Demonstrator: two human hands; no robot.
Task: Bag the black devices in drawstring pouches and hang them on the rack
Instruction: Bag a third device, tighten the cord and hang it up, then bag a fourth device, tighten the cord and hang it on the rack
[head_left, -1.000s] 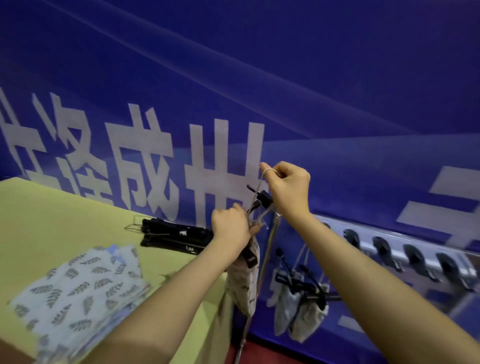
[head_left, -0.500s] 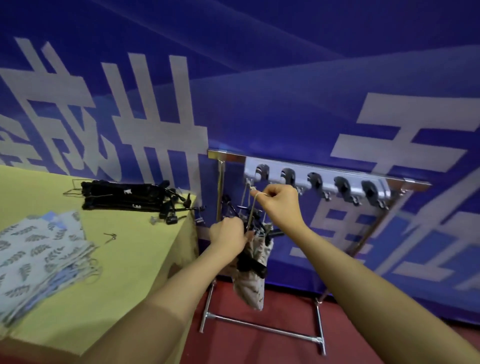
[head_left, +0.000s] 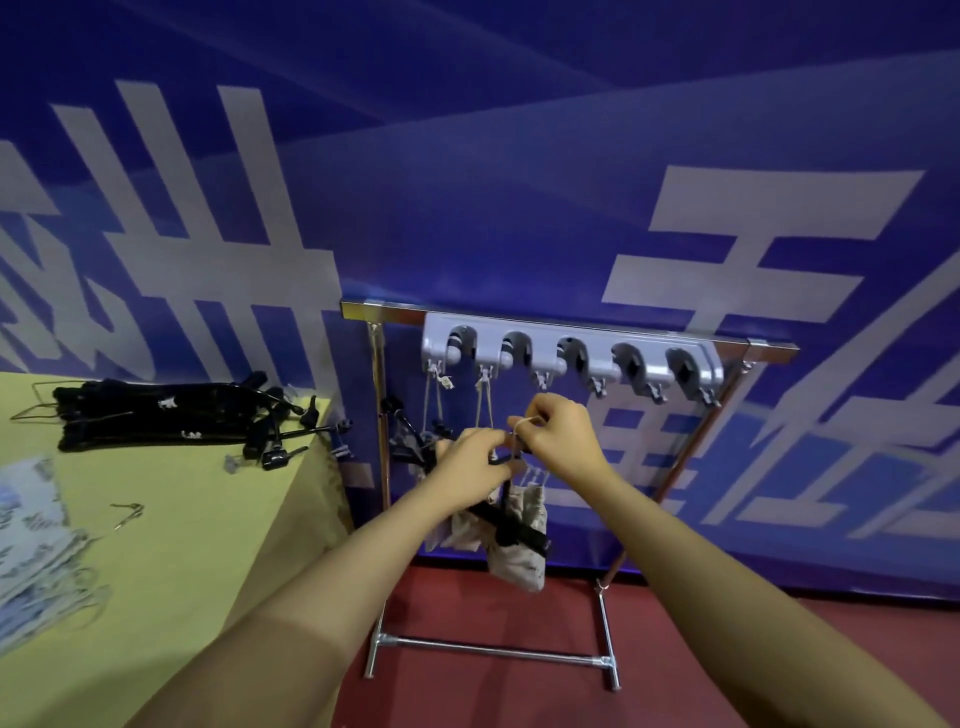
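Blue banner behind rack; left hand grips bagged pouch, right hand pinches its drawstring.

Both hands meet in front of the metal rack: the left hand grips the neck of a patterned pouch with a black device poking out, while the right hand pinches its drawstring below the grey hook strip; more black devices lie on the yellow bench
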